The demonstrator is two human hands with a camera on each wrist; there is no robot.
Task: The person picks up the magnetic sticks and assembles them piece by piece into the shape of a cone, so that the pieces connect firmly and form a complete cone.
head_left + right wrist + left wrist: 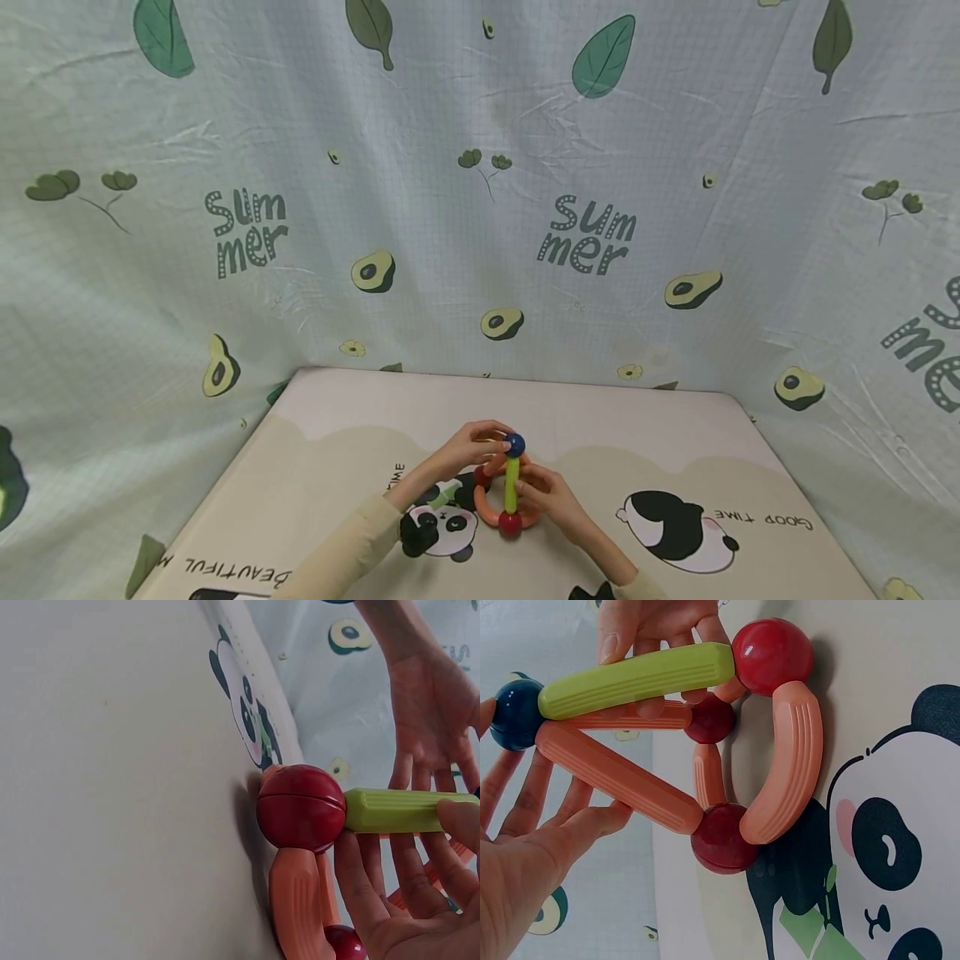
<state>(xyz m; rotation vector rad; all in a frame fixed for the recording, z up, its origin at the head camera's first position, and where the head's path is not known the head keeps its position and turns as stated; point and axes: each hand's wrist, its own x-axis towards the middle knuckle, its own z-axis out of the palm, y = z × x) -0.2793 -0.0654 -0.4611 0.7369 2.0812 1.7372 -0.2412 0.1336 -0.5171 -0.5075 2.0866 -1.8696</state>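
A toy frame of rods and balls stands on the table. Curved orange rods (799, 750) and red balls (724, 838) make its base ring. Two straight orange rods (622, 776) and a green rod (641, 677) slope up to one blue ball (517, 715) at the peak. My left hand (476, 443) holds the blue ball between thumb and fingers. With thumb and fingers on either side, my right hand (551, 493) grips the green rod. The green rod's lower end meets a red ball (301, 808), seen close up in the right wrist view.
The tabletop (600, 425) carries printed pandas, one (450, 533) beside the toy and another (678, 529) to the right. Behind and at both sides hangs a pale curtain (435, 208) with leaf and avocado prints. A small black shape (592, 592) shows by the right sleeve.
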